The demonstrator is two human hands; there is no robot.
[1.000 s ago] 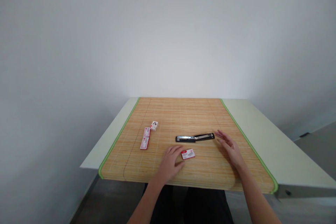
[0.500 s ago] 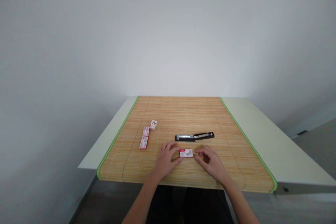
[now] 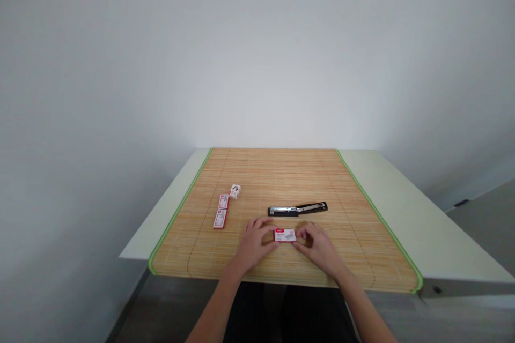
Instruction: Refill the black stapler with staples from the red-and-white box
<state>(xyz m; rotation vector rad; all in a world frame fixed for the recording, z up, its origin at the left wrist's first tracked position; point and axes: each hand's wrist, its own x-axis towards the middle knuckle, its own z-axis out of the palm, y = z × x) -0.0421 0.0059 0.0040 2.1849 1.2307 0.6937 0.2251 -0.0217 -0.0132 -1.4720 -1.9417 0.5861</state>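
1. Two bare hands flank one flat, rectangular, red-and-white printed carton (image 3: 285, 235), which we take as the centre of our clock dial, 12 o'clock pointing away from the body. It lies on, or just above, a tan, slatted, green-edged mat (image 3: 277, 169); we cannot tell which.
2. At 9 o'clock, our left hand (image 3: 252, 244) is partly open, thumb and index finger parted about the carton's left end. We cannot tell how firmly they press.
3. Between 3 and 4 o'clock, our right hand (image 3: 321, 248) is more curled, thumb and index finger at the carton's right end; whether they grip it we cannot tell.
4. At 1 o'clock, we see a long black-and-silver stapler (image 3: 284, 211), unfolded, its two parts meeting at a slight bend.
5. Between 9 and 10 o'clock, well apart from the carton, lie two rectangular red-and-white boxes (image 3: 220, 218), end to end. Just beside the farther one, towards 10 o'clock, sits a small white box with dark print (image 3: 235, 191).
6. Beneath the mat, we note a white table (image 3: 386, 209).
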